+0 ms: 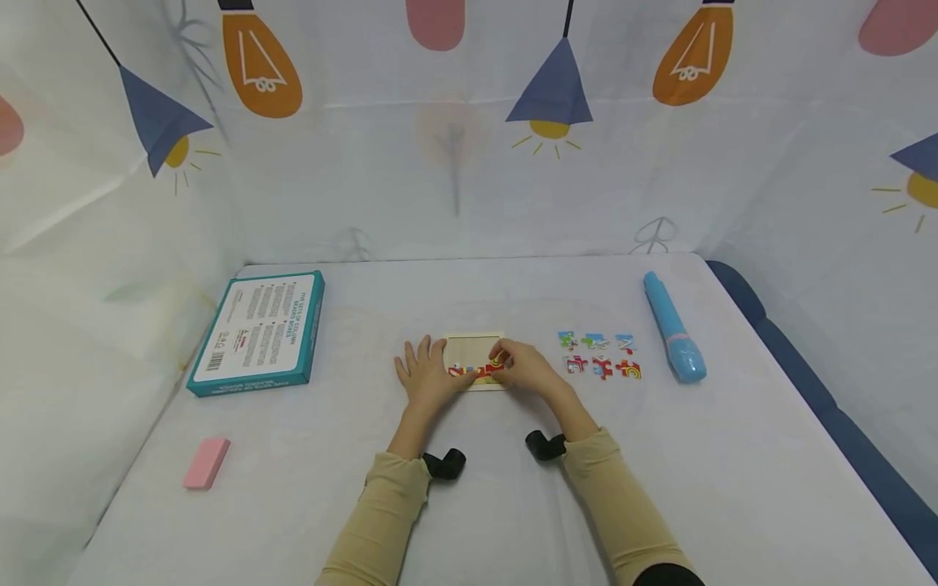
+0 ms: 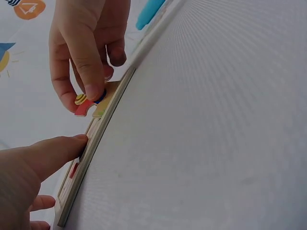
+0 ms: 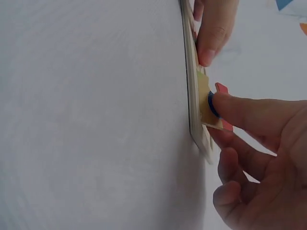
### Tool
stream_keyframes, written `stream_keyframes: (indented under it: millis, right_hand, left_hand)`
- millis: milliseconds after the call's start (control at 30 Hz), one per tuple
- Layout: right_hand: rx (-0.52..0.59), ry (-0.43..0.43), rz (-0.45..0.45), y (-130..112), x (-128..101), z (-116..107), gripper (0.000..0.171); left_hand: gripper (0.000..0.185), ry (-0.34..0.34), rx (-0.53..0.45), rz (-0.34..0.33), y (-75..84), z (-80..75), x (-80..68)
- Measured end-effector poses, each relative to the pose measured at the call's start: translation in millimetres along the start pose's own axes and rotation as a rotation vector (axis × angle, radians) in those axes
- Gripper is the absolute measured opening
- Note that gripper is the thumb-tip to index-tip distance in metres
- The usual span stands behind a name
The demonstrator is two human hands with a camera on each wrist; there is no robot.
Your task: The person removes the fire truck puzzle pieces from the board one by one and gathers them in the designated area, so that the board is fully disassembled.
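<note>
A shallow wooden puzzle tray (image 1: 469, 348) lies mid-table, with red and yellow jigsaw pieces (image 1: 484, 374) along its near side. My left hand (image 1: 425, 378) rests at the tray's left edge, fingers spread, its thumb (image 2: 67, 146) touching down inside the near rim. Over the near right corner, my right hand (image 1: 531, 371) pinches a puzzle piece (image 3: 206, 98) between thumb and finger. That piece shows tan, red and blue parts and is tilted against the tray's rim in the right wrist view.
Two short rows of loose puzzle pieces (image 1: 599, 342) lie right of the tray. Beyond them is a blue cylindrical case (image 1: 672, 325). A teal-edged box (image 1: 256, 330) lies at the back left, and a pink eraser-like block (image 1: 208, 463) at the front left.
</note>
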State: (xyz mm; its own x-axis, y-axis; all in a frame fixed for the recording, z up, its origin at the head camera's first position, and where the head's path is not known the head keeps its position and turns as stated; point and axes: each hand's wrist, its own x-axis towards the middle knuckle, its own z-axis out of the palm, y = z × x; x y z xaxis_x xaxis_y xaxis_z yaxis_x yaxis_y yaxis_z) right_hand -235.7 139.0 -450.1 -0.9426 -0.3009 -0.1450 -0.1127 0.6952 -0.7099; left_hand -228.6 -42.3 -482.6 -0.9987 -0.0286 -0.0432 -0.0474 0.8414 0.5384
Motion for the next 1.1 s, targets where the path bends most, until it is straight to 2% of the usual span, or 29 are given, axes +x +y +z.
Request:
stream_keyframes:
  millis: [167,333,433,567,800,967,1100]
  right_hand:
    - [0.125,0.019,0.005,4.0,-6.3,-5.4,0.020]
    - [0.303,0.025,0.014,19.0,-17.4,-17.8,0.024]
    - [0.368,0.027,0.065,30.8,-29.1,-29.9,0.027]
    - [0.384,0.054,0.148,49.2,-50.2,-49.9,0.032]
    - [0.484,0.166,0.266,81.9,-93.2,-79.0,0.043]
    - [0.444,0.226,0.388,96.6,-117.1,-91.1,0.045]
    - [0.313,0.275,0.479,103.8,-128.2,-96.1,0.044]
  left_hand:
    - [0.085,0.009,0.016,0.014,1.6,-1.0,-0.3]
    - [0.085,0.003,0.032,0.010,2.4,-1.1,0.0]
    - [0.086,-0.002,0.024,0.006,2.3,-1.0,-0.3]
    - [0.087,0.000,0.010,0.003,2.5,-1.9,-1.5]
    - [0.087,-0.004,-0.002,0.002,2.3,-4.1,-3.1]
    - [0.087,-0.016,-0.002,0.003,4.0,-5.8,-4.2]
    - [0.086,-0.018,-0.002,0.000,4.6,-6.0,-4.4]
